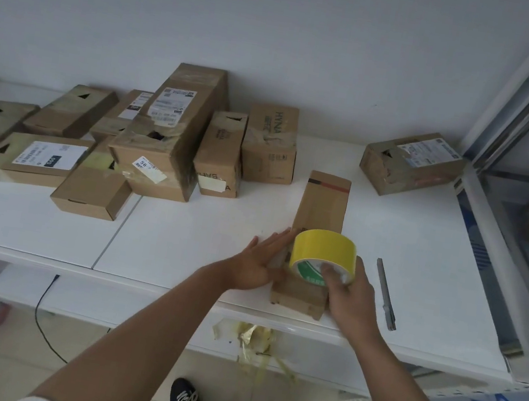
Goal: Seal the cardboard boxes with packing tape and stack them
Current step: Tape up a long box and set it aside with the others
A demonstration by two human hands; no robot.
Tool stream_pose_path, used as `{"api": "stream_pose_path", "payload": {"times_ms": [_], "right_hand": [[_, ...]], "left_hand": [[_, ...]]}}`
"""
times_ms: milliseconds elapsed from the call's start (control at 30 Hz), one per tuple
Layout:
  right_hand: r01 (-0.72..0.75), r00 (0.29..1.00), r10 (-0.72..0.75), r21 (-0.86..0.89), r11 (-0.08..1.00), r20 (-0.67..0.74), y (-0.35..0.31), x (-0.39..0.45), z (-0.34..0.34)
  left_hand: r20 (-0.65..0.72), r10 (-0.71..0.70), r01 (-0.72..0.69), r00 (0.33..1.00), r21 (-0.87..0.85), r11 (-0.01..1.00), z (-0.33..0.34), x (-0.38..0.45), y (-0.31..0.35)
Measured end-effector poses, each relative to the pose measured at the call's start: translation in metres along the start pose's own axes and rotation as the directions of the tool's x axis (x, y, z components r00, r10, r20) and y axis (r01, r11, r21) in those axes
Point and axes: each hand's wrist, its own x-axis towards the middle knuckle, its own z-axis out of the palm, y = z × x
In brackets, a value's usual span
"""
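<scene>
A long narrow cardboard box [323, 206] lies lengthwise near the front edge of the white table [180, 242]. A roll of yellow packing tape [322, 254] stands on the near part of this box. My right hand [350, 297] grips the roll, with fingers curled into its core. My left hand [258, 261] lies flat with straight fingers against the left side of the box. The near end of the box is partly hidden behind the roll and my hands.
Several taped cardboard boxes [166, 136] crowd the back left of the table. One torn box [411, 163] sits at the back right. A grey utility knife [386, 294] lies right of my right hand. A metal shelf frame [526, 137] stands at right. Yellow tape scraps [251, 340] hang below the table.
</scene>
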Motion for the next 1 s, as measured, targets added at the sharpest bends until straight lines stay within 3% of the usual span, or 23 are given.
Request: {"api": "stream_pose_path", "payload": {"times_ms": [100, 200, 233, 433, 633, 733, 833, 1000], "right_hand": [[0.009, 1.0, -0.009, 0.011, 1.0, -0.018, 0.005, 0.0, 0.003], [-0.007, 1.0, 0.008, 0.053, 0.999, -0.025, 0.007, 0.0, 0.004], [-0.01, 1.0, 0.011, 0.066, 0.998, -0.023, 0.007, 0.001, 0.005], [0.016, 1.0, -0.015, 0.023, 1.0, -0.022, 0.005, 0.0, 0.008], [0.171, 0.982, -0.189, -0.31, 0.935, -0.028, -0.007, 0.003, -0.007], [0.191, 0.97, -0.233, -0.387, 0.902, -0.065, -0.015, 0.001, -0.018], [0.133, 0.978, -0.175, -0.298, 0.945, -0.117, -0.013, -0.002, -0.018], [-0.005, 0.997, 0.011, 0.073, 0.997, -0.08, 0.0, -0.001, -0.004]], "left_hand": [[0.001, -0.01, 0.011, 1.0, -0.123, 0.992, -0.001, 0.003, 0.0], [-0.192, -0.05, -0.022, 0.98, -0.356, 0.934, 0.007, 0.004, 0.011], [-0.238, -0.078, -0.014, 0.968, -0.362, 0.932, 0.011, 0.005, 0.013], [-0.378, -0.167, 0.078, 0.911, -0.238, 0.968, 0.025, 0.01, 0.022], [-0.361, -0.183, 0.155, 0.915, -0.104, 0.982, 0.021, 0.009, 0.025], [-0.35, -0.223, 0.204, 0.91, -0.09, 0.975, 0.02, 0.01, 0.028], [-0.368, -0.262, 0.249, 0.892, -0.083, 0.965, 0.022, 0.013, 0.039], [-0.403, -0.258, 0.23, 0.878, -0.118, 0.966, 0.029, 0.012, 0.043]]}}
